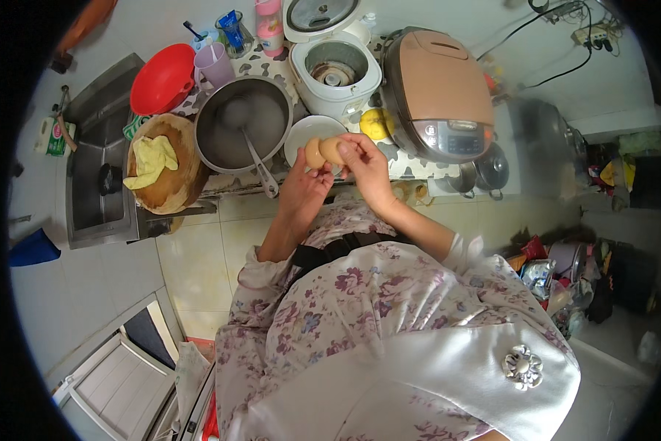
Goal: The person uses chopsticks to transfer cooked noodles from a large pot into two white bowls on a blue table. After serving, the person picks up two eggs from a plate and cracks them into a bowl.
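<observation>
My left hand (pixel 304 194) cradles a brown egg (pixel 313 153) on its fingers. Between the thumb and fingers of my right hand (pixel 372 170) is a second brown egg (pixel 331 150), which touches the first end to side. Both eggs are above the near part of a white bowl (pixel 314 125), whose near rim my hands partly cover. Just left of the bowl stands a metal pot (pixel 202 118) of cloudy liquid. A metal ladle (pixel 254 154) leans in it, its handle over the near rim. The bowl's inside shows only in part.
Behind the bowl a white rice cooker (pixel 336 102) has its lid raised. A larger brown cooker (pixel 440 77) stands right, beside a yellow fruit (pixel 374 123). Left are a round wooden chopping block (pixel 184 138) with a yellow cloth (pixel 151 160), a red basin (pixel 162 80) and a sink (pixel 96 212).
</observation>
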Available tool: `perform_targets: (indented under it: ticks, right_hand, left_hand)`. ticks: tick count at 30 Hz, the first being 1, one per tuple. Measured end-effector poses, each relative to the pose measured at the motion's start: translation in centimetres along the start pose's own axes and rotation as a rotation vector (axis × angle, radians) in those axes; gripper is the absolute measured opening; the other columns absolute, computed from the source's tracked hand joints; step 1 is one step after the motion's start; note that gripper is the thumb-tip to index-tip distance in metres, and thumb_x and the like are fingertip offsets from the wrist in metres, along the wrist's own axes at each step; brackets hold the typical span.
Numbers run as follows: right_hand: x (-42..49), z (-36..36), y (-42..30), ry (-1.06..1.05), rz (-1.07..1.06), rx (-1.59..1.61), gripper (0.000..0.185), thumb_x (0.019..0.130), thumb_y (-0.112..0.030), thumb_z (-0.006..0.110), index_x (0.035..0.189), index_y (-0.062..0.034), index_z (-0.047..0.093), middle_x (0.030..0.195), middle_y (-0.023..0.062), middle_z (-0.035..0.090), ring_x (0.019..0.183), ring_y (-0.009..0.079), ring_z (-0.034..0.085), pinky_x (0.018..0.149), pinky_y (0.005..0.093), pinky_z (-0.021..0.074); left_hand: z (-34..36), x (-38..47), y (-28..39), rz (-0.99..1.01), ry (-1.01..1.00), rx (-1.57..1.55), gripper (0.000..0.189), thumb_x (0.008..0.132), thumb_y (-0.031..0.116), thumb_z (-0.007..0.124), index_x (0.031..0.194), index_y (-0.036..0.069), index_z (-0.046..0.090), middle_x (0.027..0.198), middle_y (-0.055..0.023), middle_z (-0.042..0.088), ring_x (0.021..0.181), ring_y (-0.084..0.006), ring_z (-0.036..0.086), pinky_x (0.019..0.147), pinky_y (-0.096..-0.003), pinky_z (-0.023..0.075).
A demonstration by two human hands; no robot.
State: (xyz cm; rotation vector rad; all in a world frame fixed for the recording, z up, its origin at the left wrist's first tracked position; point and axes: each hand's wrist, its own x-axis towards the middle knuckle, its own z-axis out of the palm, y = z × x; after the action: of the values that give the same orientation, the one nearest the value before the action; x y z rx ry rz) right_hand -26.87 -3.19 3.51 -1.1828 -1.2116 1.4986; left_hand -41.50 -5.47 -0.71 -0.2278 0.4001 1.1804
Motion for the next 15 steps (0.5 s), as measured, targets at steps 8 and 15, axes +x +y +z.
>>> perform_targets:
  ticks: [8,15]
  right_hand:
    - [0.9,-0.9,0.2,-0.177,0.315,0.88,0.038,0.1,-0.031,0.038,0.131,-0.0105,0.043,0.112,0.0147,0.059,0.083,0.0161,0.056,0.07,0.0257,0.0467]
    - [3.2,6.5,-1.2,-0.44,0.221,0.521,0.032,0.095,-0.02,0.051,0.125,-0.0083,0.046,0.107,0.0097,0.059,0.075,0.0147,0.057,0.063,0.0213,0.0472]
  left_hand:
    - [1.2,-2.6,0.5,0.043,-0.246,-0.133,0.037,0.096,0.034,0.047,0.122,0.008,0.05,0.113,-0.0123,0.053,0.09,-0.0193,0.049,0.074,-0.0275,0.0431]
    - [-1.4,-8.2,3.7,0.309,-0.422,-0.347,0.037,0.095,0.035,0.049,0.125,0.013,0.05,0.115,-0.0111,0.052,0.092,-0.0191,0.048,0.073,-0.0273,0.0427]
